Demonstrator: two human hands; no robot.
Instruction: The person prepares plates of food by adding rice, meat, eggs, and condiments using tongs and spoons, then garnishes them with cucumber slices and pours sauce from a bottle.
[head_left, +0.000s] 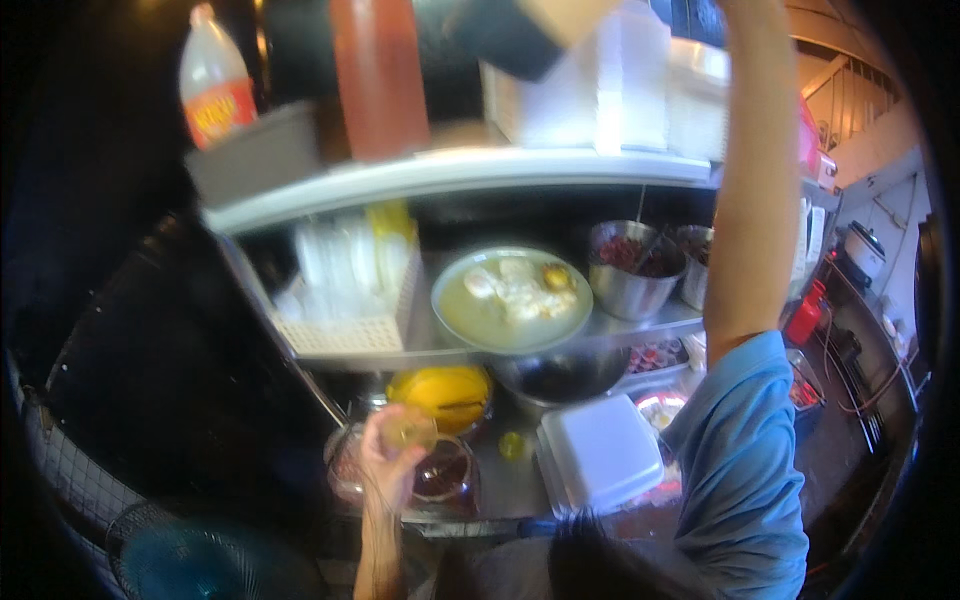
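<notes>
My left hand (394, 454) is shut on a small round container (409, 429), whose contents look pale yellow-green. Below and beside it stand a round container of dark red-brown stuff (446, 469) and a bowl with a yellow food (441, 394). A small yellow-green round thing (513, 446) lies on the metal counter, left of a closed white foam box (611, 450). My right arm in a blue sleeve reaches up past the top edge, so that hand is out of view. On the middle shelf sits a large plate (457, 322) with fried eggs and white pieces.
Steel pots of dark red food (637, 289) and a white basket with plastic cups or bags (341, 337) share the middle shelf. The upper shelf edge (480, 165) runs across, holding foam boxes (630, 90) and a bottle (217, 90). A fan (195, 562) stands lower left.
</notes>
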